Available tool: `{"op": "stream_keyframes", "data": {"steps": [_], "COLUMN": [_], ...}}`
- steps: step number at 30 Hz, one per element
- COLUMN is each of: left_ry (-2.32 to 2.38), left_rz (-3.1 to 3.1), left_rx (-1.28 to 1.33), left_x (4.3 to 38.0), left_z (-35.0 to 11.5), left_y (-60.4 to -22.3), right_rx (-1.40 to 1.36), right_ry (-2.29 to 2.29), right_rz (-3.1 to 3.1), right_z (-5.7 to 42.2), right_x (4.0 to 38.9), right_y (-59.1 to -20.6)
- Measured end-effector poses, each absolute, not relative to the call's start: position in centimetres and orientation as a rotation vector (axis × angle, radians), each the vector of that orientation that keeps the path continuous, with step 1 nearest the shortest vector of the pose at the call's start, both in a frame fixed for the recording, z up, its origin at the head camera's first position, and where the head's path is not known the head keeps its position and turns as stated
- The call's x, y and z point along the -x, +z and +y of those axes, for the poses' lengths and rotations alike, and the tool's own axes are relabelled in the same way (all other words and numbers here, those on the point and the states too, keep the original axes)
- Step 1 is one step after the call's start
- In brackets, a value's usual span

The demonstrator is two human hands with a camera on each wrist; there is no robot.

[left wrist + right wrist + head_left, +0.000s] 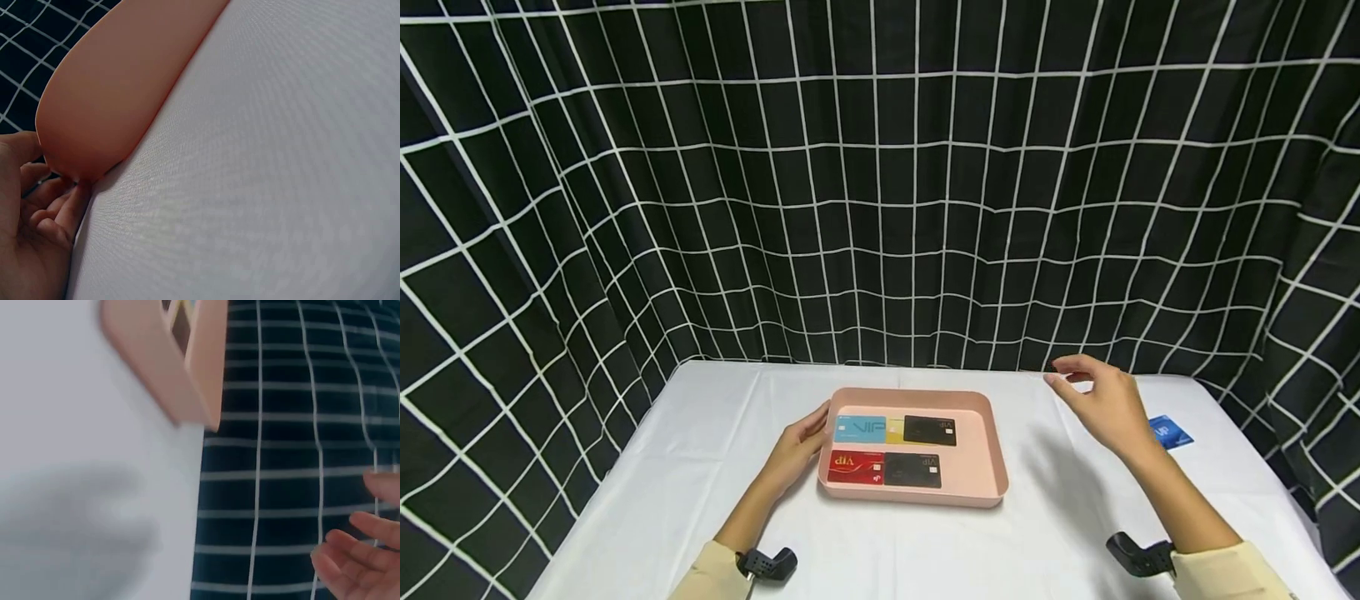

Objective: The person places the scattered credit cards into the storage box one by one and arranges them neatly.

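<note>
A pink tray [973,467] lies on the white table. In it are a light blue card [859,429], a yellow card [895,431] partly hidden by a black card [929,431], and, in the nearer row, a red card [856,467] beside another black card [913,470]. At the tray's left wall my left hand [797,450] holds on, thumb by the rim and other fingers against the outside. My right hand [1101,408] hovers right of the tray, fingers loosely bent, holding nothing. A blue card [1170,432] lies on the table behind its wrist, partly covered.
Under everything is a white tablecloth [880,550]. A black curtain with a white grid [895,208] closes in the back and both sides, close behind the table's far edge.
</note>
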State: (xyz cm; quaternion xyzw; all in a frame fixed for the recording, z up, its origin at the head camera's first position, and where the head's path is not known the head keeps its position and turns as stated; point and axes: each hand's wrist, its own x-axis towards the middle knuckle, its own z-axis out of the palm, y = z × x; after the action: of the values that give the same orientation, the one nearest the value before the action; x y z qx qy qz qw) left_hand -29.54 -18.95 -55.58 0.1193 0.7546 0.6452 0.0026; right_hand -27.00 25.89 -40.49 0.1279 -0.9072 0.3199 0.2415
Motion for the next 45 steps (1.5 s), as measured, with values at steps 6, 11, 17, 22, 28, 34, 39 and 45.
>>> {"op": "stream_keyframes", "data": {"steps": [6,11,17,22,28,34,39,45], "left_ry": [2.011,1.997,2.006,2.004,2.007,2.012,2.012,2.011], "left_rz": [2.369,2.377,2.375,2.373,2.384,2.37,2.367,2.365], "left_rx": [-0.417,-0.394,-0.396,-0.388,-0.374,-0.382,-0.386,-0.385], "left_x": [29.7,29.6,29.5,29.5,29.4,29.5,29.5,29.4], "left_z": [-18.8,-18.9,-19.1,-19.3,-19.1,-19.1,-19.0,-19.0], "left_y": [-55.7,-55.7,-55.7,-55.8,-55.8,-55.8,-55.7,-55.5], "right_rx": [-0.24,-0.171,-0.035,0.056,0.106,0.261,0.419,0.498], "right_ry": [0.824,0.782,0.743,0.728,0.642,0.59,0.539,0.564], "right_rz": [-2.542,-2.593,-2.702,-2.771,-2.859,-2.943,-3.061,-3.096], "right_z": [30.9,34.5,38.6,41.2,42.8,43.1,43.1,42.8], "right_x": [27.8,28.9,30.1,30.4,30.7,30.7,31.0,31.1], "right_y": [-41.2,-42.7,-45.6,-47.9,-49.7,-50.1,-49.8,-49.3]}}
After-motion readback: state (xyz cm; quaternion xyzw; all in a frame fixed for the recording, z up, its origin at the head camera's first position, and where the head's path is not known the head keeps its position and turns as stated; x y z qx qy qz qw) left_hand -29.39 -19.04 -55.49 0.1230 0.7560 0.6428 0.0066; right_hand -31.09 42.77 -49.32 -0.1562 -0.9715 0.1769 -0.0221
